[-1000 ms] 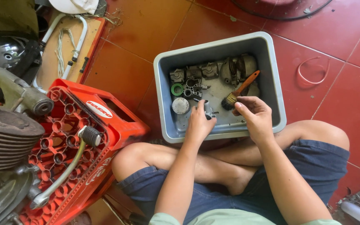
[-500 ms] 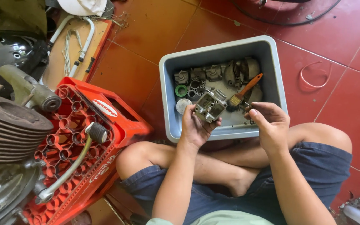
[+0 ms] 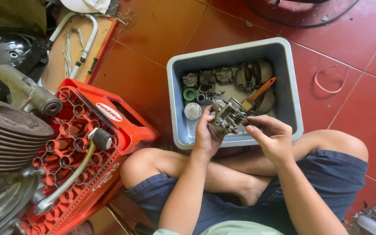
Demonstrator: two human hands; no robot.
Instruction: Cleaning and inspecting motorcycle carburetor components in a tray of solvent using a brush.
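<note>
Holding the grey metal carburettor body [image 3: 228, 116] in your left hand [image 3: 207, 135] over the near edge of the grey tub [image 3: 177, 104], your right hand [image 3: 271, 138] pinches its right side, near the orange-handled brush [image 3: 257, 93].

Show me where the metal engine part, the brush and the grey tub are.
metal engine part [image 3: 228, 116], head view, its middle body
brush [image 3: 260, 92], head view, its orange handle
grey tub [image 3: 293, 91], head view, its right wall

Bright even daylight, soft shadows, sharp focus, no glare
</note>
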